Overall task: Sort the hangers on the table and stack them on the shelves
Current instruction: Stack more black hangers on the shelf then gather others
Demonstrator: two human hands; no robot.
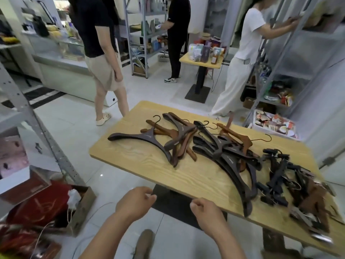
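A light wooden table [168, 174] carries a jumble of hangers. Dark brown wide hangers [145, 137] lie at its left and middle, mixed with reddish-brown wooden hangers [233, 135] with metal hooks. Black clip hangers [278, 171] and brown clip hangers [313, 199] pile at the right end. My left hand [134, 200] hovers just off the table's near edge, fingers curled and holding nothing. My right hand [207, 210] is at that same edge, also curled into a loose fist, near the tip of a long dark hanger [242, 187].
A grey metal shelf post [43, 131] rises at the left, with a cardboard box and red bag [46, 202] below it. Another metal shelf [291, 58] stands at the right. Three people stand beyond the table, and a small table [203, 60] holds boxes.
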